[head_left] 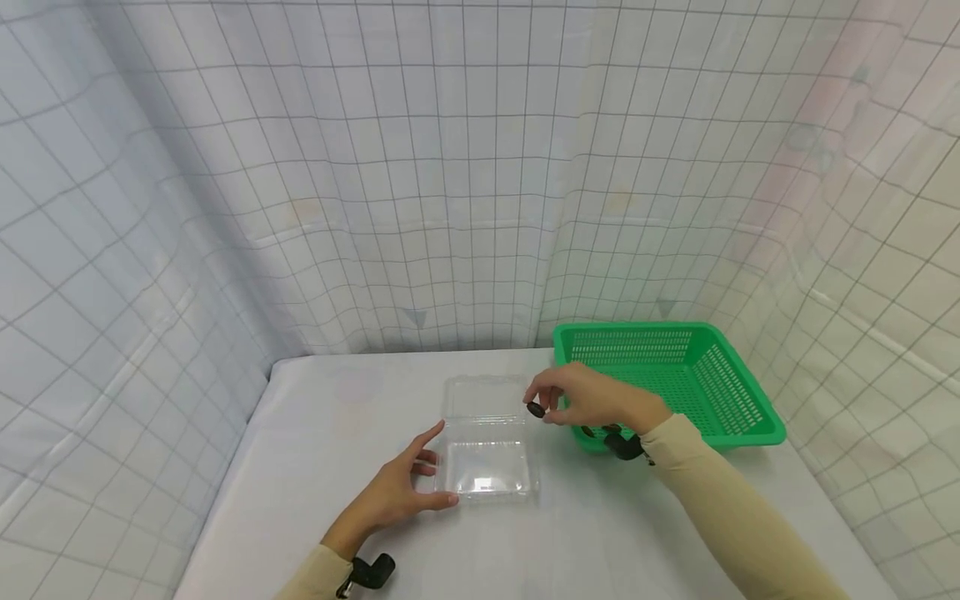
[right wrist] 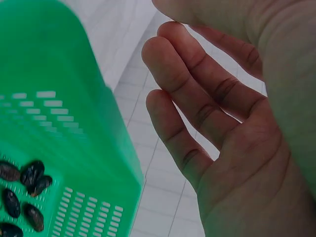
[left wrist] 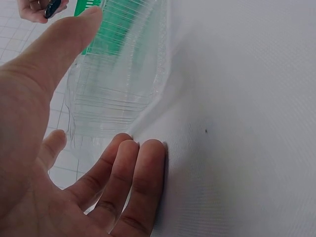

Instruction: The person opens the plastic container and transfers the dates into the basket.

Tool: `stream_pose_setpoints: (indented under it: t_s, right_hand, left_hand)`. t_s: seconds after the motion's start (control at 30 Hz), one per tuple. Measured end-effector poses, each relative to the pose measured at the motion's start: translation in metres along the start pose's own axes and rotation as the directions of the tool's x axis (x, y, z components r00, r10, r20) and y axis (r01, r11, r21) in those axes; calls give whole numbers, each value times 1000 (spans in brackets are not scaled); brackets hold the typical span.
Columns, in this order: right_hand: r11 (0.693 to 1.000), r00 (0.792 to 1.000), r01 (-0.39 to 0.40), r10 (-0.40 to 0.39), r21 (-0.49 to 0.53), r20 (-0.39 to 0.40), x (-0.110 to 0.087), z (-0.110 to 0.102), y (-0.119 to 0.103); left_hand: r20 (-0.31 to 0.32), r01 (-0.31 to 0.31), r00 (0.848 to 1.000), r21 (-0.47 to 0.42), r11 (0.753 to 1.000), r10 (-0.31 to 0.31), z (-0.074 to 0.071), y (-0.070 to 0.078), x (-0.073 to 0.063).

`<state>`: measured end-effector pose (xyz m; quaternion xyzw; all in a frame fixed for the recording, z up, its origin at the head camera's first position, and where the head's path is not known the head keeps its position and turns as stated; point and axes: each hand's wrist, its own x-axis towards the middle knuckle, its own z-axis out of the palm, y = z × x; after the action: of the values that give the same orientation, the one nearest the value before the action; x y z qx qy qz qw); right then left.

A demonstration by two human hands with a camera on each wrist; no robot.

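A small dark piece [head_left: 536,409] (a dried date or something like it, too small to tell) is pinched between the thumb and fingertips of the right hand [head_left: 592,397], held in the air just over the far right corner of a clear plastic box [head_left: 487,442]. Only the head view shows this pinch plainly; the right wrist view catches the other fingers [right wrist: 197,98] loosely extended and not the piece itself, while the left wrist view shows it only as a dark speck [left wrist: 51,8] at the top left corner.

The clear plastic box lies open on the white tabletop [head_left: 360,433], its lid hinged back toward the curtain, and nothing can be made out inside it. The left hand [head_left: 397,492] is spread open, fingers straight and gripping nothing, its thumb tip against the box's near left corner. The left wrist view adds what the head view cannot: the fingertips [left wrist: 143,168] press on the tabletop just beside the box's ribbed wall [left wrist: 118,74].

A green basket [head_left: 738,392] stands to the right of the box, behind the right hand. Its contents show best in the right wrist view: several dark wrinkled pieces [right wrist: 29,177] lie on its slotted bottom.
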<state>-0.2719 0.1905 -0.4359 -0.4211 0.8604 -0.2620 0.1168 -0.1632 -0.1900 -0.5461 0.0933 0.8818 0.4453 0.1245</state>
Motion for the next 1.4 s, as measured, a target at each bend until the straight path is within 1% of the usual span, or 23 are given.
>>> stream_pose_setpoints:
  t_s: [0.2,0.33,0.47,0.6,0.8,1.07,1.2,1.3,1.4]
  right_hand:
    - [1000,998,-18,19,16,-65,-15,-10,15]
    - [999,994,-50,49,-11,-101,-24,-16,25]
    - [998,991,-67,65,-13,-117,-31,-19,34]
    - [995,988,-98,93,-31,-124,-40,-21,42]
    - [985,977,-169,161,-46,-138,-50,-25,49]
    - [980,978,-178,166,-85,-128,-59,-29,56]
    - [975,974,-203,192,-90,-119,-62,-30,60]
    - [969,968,-233,223,-83,-111,-64,-31,64]
    - [964,963,-254,245,-77,-109,-65,-31,67]
  left_hand:
    - [-1,-4,1000,-4,1000,4,0,0,-1]
    - [-3,-11,1000,-6,1000,11,1,-1,-1]
    - [-8,-6,1000,-8,1000,6,2,-1,-1]
    - [-9,7,1000,-3,1000,-7,2,-2,-1]
    - [-15,1,1000,-3,1000,-1,1,0,-1]
    - [-10,7,1000,-6,1000,-7,2,1,0]
    - [-2,-6,1000,-7,1000,6,1,0,0]
    - [2,-4,1000,-5,1000,4,1,0,0]
    - [-7,4,1000,0,1000,-4,1,0,0]
